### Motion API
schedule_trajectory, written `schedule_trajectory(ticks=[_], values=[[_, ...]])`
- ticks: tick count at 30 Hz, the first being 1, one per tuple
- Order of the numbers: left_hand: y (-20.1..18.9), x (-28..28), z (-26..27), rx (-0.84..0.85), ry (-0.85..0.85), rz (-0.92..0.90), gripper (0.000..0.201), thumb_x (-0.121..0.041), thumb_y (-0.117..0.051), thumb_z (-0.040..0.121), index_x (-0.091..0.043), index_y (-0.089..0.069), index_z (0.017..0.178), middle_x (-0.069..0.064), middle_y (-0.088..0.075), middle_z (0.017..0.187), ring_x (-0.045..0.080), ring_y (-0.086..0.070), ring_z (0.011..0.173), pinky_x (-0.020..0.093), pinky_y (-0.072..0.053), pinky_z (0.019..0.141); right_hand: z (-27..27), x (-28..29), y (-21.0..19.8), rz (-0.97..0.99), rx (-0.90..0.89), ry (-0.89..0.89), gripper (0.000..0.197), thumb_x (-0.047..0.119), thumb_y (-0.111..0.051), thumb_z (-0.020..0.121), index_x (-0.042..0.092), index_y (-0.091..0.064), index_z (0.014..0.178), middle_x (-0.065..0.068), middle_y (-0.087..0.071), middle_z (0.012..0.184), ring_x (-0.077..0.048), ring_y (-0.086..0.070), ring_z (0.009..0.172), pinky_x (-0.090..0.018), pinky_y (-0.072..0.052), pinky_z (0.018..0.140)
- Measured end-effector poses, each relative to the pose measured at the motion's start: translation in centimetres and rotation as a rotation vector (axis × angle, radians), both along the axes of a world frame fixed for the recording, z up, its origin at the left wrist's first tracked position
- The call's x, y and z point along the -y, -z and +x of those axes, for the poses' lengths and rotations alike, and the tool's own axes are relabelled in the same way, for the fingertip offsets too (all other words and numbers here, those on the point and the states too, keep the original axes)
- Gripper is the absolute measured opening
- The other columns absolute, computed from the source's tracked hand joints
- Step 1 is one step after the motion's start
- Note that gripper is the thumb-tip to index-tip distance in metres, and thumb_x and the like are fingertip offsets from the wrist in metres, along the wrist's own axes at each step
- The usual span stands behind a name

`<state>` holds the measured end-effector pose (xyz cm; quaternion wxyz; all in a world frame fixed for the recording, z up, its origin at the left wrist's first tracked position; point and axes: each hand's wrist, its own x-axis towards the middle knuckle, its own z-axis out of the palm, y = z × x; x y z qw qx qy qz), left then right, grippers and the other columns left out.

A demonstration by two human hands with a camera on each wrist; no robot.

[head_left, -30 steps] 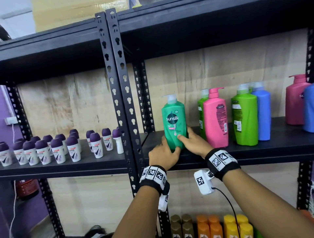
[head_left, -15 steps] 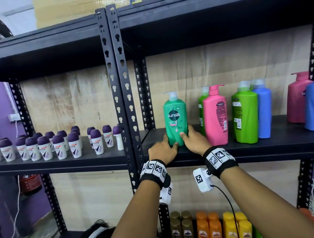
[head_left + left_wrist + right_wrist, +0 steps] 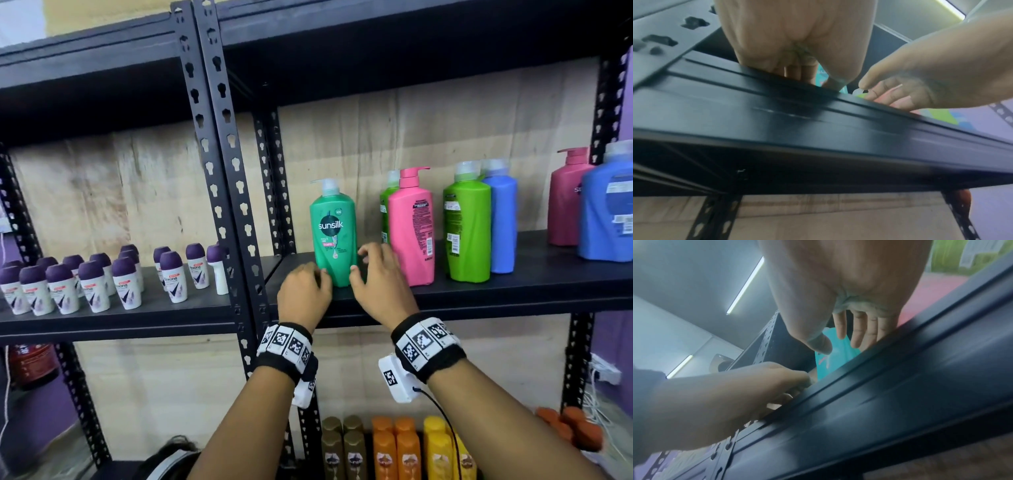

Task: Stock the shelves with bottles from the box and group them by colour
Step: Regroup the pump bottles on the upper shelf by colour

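Green Sunsilk bottle upright on a black metal shelf, a hand at each side of its base.

The Sunsilk bottle [image 3: 334, 236] stands near the left end of the shelf [image 3: 479, 291], well left of a pink pump bottle [image 3: 412, 233]. The left hand [image 3: 303, 294] sits by its lower left with curled fingers; whether they grip is unclear. The right hand [image 3: 380, 277] hovers loose-fingered, holding nothing. Behind is a pale plywood wall [image 3: 428, 137]; purple-capped Rexona roll-ons [image 3: 92, 284] fill the neighbouring bay.
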<state>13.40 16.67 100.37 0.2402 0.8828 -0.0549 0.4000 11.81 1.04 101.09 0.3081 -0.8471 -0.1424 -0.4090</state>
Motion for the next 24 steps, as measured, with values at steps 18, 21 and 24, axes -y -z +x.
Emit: schedule_trajectory(ticks=[18,21,24], values=[[-7.7,11.9,0.0,0.274,0.362,-0.015,0.056,-0.029,-0.06,0.093,-0.008,-0.041,0.142,0.012,-0.047,0.13,0.03,-0.055,0.115,0.044,-0.051,0.093,-2.8,14.6,-8.7,-0.001,0.273,0.429,0.034,0.023,-0.061,0.089,0.007,-0.06,0.118,-0.017,-0.051,0.118,-0.038,-0.049,0.112,-0.044,-0.041,0.094],[-8.2,13.0,0.5,0.204,0.386,-0.052,0.067,-0.033,-0.062,0.092,-0.008,-0.034,0.148,0.014,-0.044,0.136,0.034,-0.051,0.124,0.047,-0.048,0.1,-1.7,16.0,-8.7,0.012,0.172,0.437,0.057,0.029,-0.066,0.088,0.006,-0.047,0.137,-0.02,-0.046,0.127,-0.04,-0.046,0.119,-0.044,-0.038,0.1],[-8.1,13.7,1.2,0.137,0.377,-0.065,0.075,-0.038,-0.061,0.093,-0.008,-0.027,0.153,0.017,-0.042,0.14,0.038,-0.052,0.125,0.047,-0.046,0.102,-0.4,16.7,-8.2,0.046,0.059,0.39,0.075,0.039,-0.066,0.09,0.009,-0.032,0.15,-0.022,-0.043,0.135,-0.042,-0.045,0.126,-0.047,-0.041,0.102]])
